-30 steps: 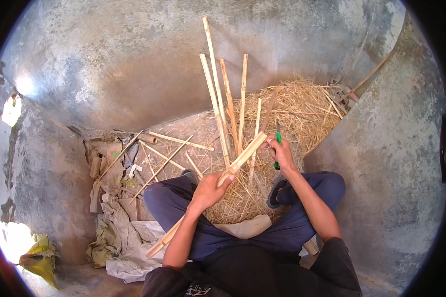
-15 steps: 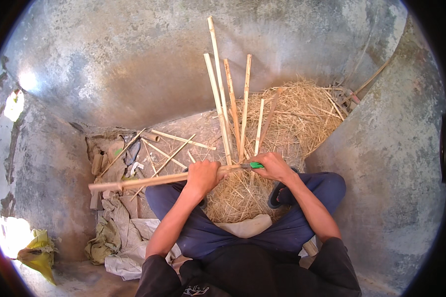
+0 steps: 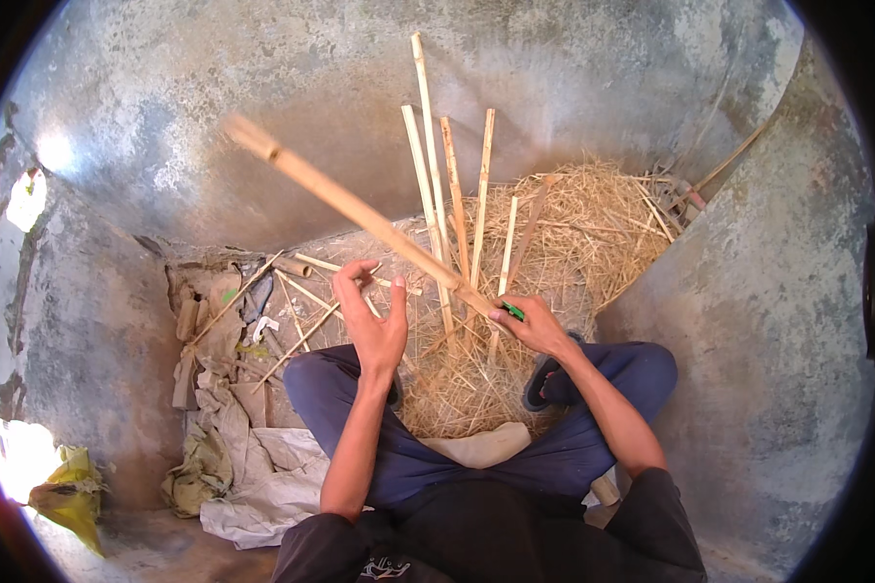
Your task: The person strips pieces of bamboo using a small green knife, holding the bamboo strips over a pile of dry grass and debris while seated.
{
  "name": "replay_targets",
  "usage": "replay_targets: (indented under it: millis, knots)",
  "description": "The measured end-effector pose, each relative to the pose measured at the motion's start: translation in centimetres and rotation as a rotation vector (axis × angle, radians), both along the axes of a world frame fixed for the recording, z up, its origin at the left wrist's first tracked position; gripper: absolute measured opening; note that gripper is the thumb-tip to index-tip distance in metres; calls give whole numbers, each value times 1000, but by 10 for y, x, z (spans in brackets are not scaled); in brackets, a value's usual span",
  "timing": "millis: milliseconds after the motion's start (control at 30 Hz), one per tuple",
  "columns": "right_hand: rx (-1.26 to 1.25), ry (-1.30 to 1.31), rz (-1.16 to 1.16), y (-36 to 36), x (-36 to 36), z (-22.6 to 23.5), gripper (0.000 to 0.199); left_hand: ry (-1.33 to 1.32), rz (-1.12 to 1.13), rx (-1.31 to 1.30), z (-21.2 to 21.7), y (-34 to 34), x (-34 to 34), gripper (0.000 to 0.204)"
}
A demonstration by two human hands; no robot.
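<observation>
1. bamboo stick [image 3: 360, 209] gripped at its lower end by right hand [image 3: 535, 325], slanting up toward 10 o'clock, small green tool [image 3: 512, 311] pinched alongside.
2. left hand [image 3: 374, 321] spread wide, empty, just below stick.
3. likely mid-trimming over straw pile [image 3: 574, 233]; next calls for steadying stick with left hand.

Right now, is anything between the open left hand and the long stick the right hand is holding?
Nothing visible. The left hand is open just below the long stick, with only air between them. The right hand grips its lower end, above the straw.
</observation>
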State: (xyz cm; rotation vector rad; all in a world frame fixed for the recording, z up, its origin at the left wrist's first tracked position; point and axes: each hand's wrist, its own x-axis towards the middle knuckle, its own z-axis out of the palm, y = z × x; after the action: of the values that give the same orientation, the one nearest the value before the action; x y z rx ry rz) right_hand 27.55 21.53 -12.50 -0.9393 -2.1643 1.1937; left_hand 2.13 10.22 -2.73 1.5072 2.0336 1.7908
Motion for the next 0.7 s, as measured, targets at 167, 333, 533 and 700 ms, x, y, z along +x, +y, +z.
replay_targets:
  millis: [167,333,533,700]
  knots:
    - [-80,110,-68,-6,-5,2,43,-405,-303,-322,-45,0,13,53]
    - [-163,199,-66,-5,-7,-4,45,-473,-592,-318,-56,26,35,60]
    - [-175,78,-5,-1,0,6,43,-677,-619,-300,-62,43,45,38]
    - [-275,-32,141,13,23,11,41,-674,-588,-273,-68,32,41,30]
